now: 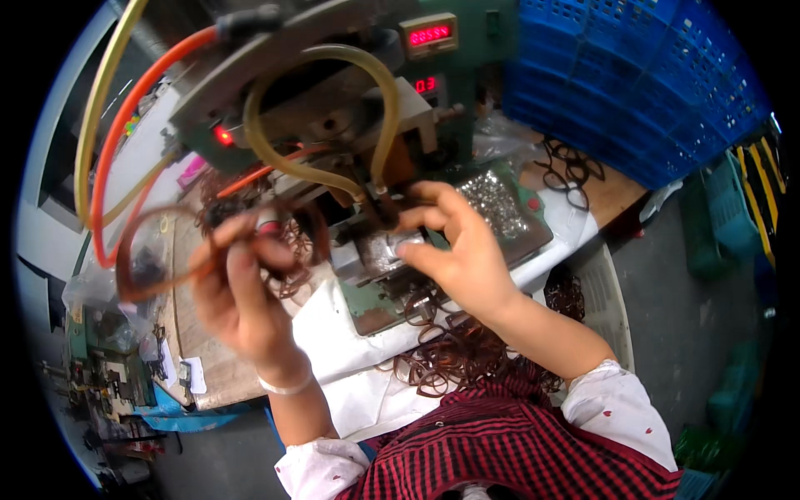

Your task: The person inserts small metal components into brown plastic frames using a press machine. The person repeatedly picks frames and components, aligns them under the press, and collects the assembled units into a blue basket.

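My left hand (pixel 246 292) is raised left of the press, its fingers closed on a thin brown strap loop (pixel 158 287), blurred by motion. More brown strap shows beyond those fingers. At the press (pixel 350 125), my right hand (pixel 467 254) reaches in from the right, fingers curved and apart from the thumb. Its thumb tip is at the shiny metal block (pixel 379 254) under the press head, and the fingertips are beside the tooling. Nothing held shows clearly in this hand. A heap of brown strap loops (pixel 454 358) lies close to my apron.
A tray of small shiny metal pieces (pixel 496 204) sits right of the press. Dark loops (pixel 571 171) lie farther right, before stacked blue crates (pixel 625 83). Orange tubing (pixel 117 125) and yellow tubing (pixel 392 92) curve around the machine. A pale basket (pixel 607 292) stands beside the table.
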The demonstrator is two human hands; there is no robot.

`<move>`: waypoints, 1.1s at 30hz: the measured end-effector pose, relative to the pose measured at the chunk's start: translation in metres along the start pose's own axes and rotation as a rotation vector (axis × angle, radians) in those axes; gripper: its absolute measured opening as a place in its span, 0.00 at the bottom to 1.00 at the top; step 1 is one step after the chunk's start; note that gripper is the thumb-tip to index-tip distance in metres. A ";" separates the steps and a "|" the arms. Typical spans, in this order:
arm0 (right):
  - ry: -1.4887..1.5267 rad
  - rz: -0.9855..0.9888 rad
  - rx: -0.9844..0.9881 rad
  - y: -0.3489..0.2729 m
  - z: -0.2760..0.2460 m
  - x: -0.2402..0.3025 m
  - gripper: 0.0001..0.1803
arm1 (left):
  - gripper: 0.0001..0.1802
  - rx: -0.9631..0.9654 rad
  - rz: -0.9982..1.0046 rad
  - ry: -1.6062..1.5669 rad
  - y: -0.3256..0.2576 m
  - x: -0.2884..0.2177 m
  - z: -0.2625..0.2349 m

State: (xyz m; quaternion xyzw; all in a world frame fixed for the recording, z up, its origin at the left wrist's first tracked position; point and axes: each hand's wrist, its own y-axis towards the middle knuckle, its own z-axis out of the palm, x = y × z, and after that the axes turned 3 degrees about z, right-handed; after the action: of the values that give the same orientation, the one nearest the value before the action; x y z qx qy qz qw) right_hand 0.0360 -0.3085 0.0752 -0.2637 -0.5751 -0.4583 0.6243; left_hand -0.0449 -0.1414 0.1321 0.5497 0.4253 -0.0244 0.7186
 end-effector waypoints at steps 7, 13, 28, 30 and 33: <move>-1.408 -0.237 -0.414 0.008 -0.111 -0.065 0.13 | 0.19 0.410 -1.323 -0.623 -0.059 -0.025 0.028; -1.131 -0.301 -0.360 0.025 -0.126 -0.068 0.07 | 0.20 0.318 -1.386 -0.691 -0.064 -0.001 0.046; -0.740 -0.131 -0.410 0.008 -0.128 -0.086 0.09 | 0.08 0.374 -0.533 0.185 -0.104 -0.007 -0.035; -0.751 -0.138 -0.397 0.006 -0.130 -0.083 0.09 | 0.04 -0.030 -0.150 0.783 -0.091 0.003 -0.069; -0.748 -0.145 -0.338 0.015 -0.108 -0.070 0.09 | 0.04 -0.117 -0.125 0.926 -0.060 0.025 -0.106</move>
State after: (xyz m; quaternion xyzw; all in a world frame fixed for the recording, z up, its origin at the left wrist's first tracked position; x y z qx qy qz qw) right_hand 0.1060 -0.3752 -0.0107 -0.4697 -0.6958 -0.4618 0.2863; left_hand -0.1214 -0.0680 0.0664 0.4349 0.7339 0.2042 0.4802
